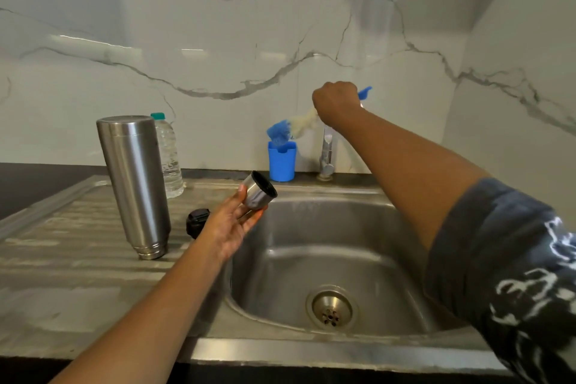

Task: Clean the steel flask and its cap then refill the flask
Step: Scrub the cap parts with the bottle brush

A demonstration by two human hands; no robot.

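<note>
at frame centre the left hand (pixel 232 226) holds the steel cap (pixel 259 191) over the sink (pixel 311 349). the right hand (pixel 336 103) grips a bottle brush (pixel 288 129) above the blue holder (pixel 282 162). the flask (pixel 134 181) stands inverted at left.

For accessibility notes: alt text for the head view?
Over a steel sink, the left hand holds a small black-lined steel cap while the right hand grips a blue-and-white bottle brush above a blue plastic holder. The tall steel flask stands upside down on the drainboard.

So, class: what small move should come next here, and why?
Probably bring the brush across into the cap: the right hand grips it raised above the blue holder, while the left hand holds the cap with its open end tilted upward.
</note>
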